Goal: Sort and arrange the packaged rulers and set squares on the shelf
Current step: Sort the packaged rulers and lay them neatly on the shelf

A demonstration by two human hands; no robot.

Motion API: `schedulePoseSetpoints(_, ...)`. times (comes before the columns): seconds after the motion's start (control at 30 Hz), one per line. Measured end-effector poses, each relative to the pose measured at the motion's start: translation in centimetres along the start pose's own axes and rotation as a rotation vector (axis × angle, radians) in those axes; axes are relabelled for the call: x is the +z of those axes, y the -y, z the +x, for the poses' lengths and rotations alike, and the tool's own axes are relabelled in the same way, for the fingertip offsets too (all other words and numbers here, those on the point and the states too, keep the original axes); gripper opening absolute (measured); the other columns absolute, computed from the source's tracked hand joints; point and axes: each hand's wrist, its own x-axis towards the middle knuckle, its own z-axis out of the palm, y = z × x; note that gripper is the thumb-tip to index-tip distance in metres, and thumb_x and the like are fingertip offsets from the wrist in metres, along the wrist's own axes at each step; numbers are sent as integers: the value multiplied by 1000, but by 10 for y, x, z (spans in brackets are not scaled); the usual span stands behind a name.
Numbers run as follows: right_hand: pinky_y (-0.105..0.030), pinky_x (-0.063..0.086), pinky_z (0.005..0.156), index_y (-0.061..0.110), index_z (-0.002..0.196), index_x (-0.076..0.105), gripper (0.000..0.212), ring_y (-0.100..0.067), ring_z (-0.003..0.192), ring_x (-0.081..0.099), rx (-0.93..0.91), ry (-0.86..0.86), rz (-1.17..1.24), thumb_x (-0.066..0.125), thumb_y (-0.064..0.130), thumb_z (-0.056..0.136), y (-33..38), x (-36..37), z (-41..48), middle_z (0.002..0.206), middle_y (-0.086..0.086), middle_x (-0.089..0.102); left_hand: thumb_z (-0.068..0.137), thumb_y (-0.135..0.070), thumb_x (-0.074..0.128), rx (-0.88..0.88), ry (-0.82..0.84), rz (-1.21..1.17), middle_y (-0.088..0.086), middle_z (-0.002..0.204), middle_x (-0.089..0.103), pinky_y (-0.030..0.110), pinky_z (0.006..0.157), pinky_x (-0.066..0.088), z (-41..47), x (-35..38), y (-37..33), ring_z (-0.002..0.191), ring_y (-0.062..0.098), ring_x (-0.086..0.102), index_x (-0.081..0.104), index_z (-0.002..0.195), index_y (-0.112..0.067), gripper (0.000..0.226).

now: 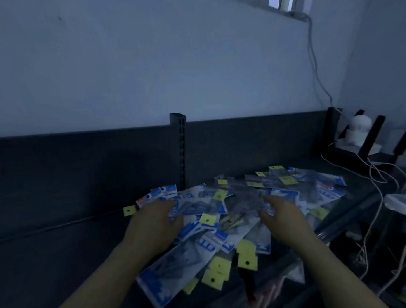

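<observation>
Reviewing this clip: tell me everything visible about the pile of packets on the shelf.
The pile of packets is a loose, overlapping heap of flat clear plastic sleeves, some with blue-and-white cards, others with small yellow tags with a punched hole. They lie at mixed angles on the dark shelf, near the slotted post. The left hand rests on its left part; the right hand is over its middle, fingers relaxed. Contents are too dim to read.

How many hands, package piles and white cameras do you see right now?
Hands: 2, left hand and right hand
Pile of packaged rulers and set squares: 1, packs overlap, uncountable
White camera: 1
Total: 4
</observation>
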Motion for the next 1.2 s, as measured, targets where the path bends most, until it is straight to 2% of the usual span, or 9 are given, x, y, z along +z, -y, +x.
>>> schedulePoseSetpoints(0.2,-42,50,84,11,123,57,32,-26,99,60,-44,76,38,51,26,96,-40,7,61,118,-12,63,96,-49,46,-99,105,8,0,142,48,33,98,45,60,46,-31,122,18,51,44,141,-19,54)
schedulePoseSetpoints(0.3,-39,52,81,14,136,48,39,-28,94,62,-83,123,46,48,26,98,-56,9,92,116,-15,64,94,-48,50,-126,115,-22,-1,113,62,23,73,43,84,64,-48,98,15,58,55,125,-17,44)
schedulePoseSetpoints(0.4,-35,48,61,21,141,44,43,-22,68,60,-146,155,59,47,23,98,-70,16,127,89,-11,68,91,-43,58,-186,130,-101,-4,70,47,22,48,29,103,77,-65,61,4,46,56,89,-17,26)
schedulePoseSetpoints(0.47,-34,44,54,25,141,43,42,-23,62,57,-166,197,35,45,20,99,-81,21,151,79,-10,66,87,-36,64,-218,152,-149,-7,65,38,21,44,25,116,84,-72,55,4,37,41,71,-22,31)
schedulePoseSetpoints(0.57,-31,41,56,22,140,44,39,-22,66,56,-158,287,-26,41,20,101,-95,29,180,88,-13,66,82,-24,70,-231,188,-144,-6,66,45,21,44,30,132,91,-75,58,6,42,46,70,-21,27)
schedulePoseSetpoints(0.73,-32,41,63,12,108,62,21,-27,74,56,-222,298,-104,47,13,94,-105,36,196,88,-12,62,81,-19,70,-252,205,-158,-3,72,54,21,49,39,142,93,-66,67,13,54,58,78,-15,12)
schedulePoseSetpoints(0.87,-33,38,61,8,76,51,12,-27,67,50,-221,323,-93,51,8,88,-107,35,198,75,-14,53,83,-21,70,-289,176,-218,-3,75,57,26,60,47,138,79,-50,65,7,51,62,84,-15,9)
schedulePoseSetpoints(1.07,-36,47,82,14,113,62,23,-21,89,58,-273,215,113,61,15,91,-73,17,192,101,-5,55,93,-23,58,-315,87,-251,3,108,63,27,71,45,122,60,-13,82,11,54,64,119,-11,29)
schedulePoseSetpoints(1.2,-37,47,92,15,125,57,35,-25,103,56,-314,352,135,63,18,91,-49,26,185,115,-8,52,97,-24,50,-327,85,-227,3,96,64,31,68,47,107,65,2,73,11,53,62,114,-13,24)
